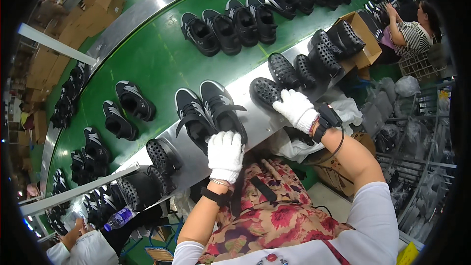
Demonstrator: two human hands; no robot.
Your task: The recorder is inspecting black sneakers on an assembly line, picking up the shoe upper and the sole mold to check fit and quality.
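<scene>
Two black-and-grey sneakers with straps hanging to the sides stand in front of me, toes pointing away: a left sneaker (191, 113) and a right sneaker (219, 103). My left hand (224, 156), in a white knit glove, is closed over the heel of the right sneaker; its thumb is hidden. My right hand (296, 110), gloved the same way, grips the near end of a black perforated shoe form (265, 91) lying on the metal ledge (265, 123). The fingers lie over its side, and their tips are partly hidden.
More perforated forms (284, 68) lie along the ledge toward an open cardboard box (371, 46); others (162, 156) lie to the left. Rows of sneakers (243, 22) stand on the green conveyor (162, 64). Co-workers sit at right (414, 32) and lower left (91, 248). A bottle (119, 219) lies left.
</scene>
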